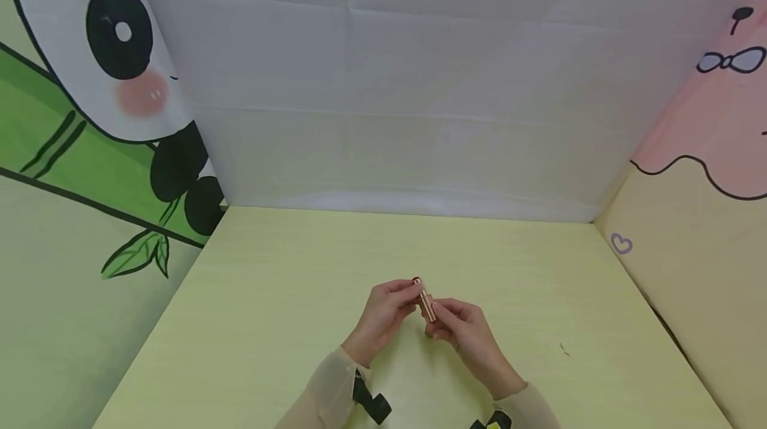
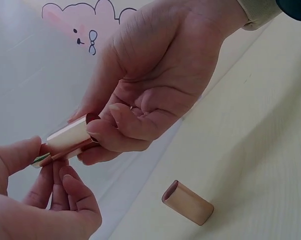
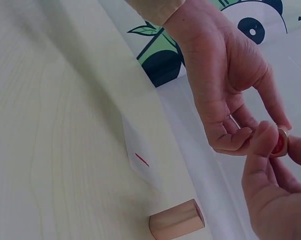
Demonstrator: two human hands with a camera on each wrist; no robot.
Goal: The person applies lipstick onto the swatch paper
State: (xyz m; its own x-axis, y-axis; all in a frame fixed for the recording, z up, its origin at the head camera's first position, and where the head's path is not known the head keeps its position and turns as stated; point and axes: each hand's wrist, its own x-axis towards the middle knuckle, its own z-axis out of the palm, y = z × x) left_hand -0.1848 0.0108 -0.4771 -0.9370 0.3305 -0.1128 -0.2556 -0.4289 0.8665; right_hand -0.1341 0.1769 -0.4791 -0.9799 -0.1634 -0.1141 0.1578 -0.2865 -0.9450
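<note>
Head cam's got left hand (image 1: 381, 318) and right hand (image 1: 469, 334) both pinching the lipstick (image 1: 427, 308), so one clumsy slip could smear it.

Tube (image 3: 280, 143) mostly behind hands (image 3: 278, 195), apparently

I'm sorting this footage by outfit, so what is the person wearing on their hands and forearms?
The left hand and right hand wear no gloves. The left sleeve and right sleeve are plain, light beige. The left wrist device is black and blocky; the right wrist device, partly cut off, is black with a yellow-green patch.
</note>
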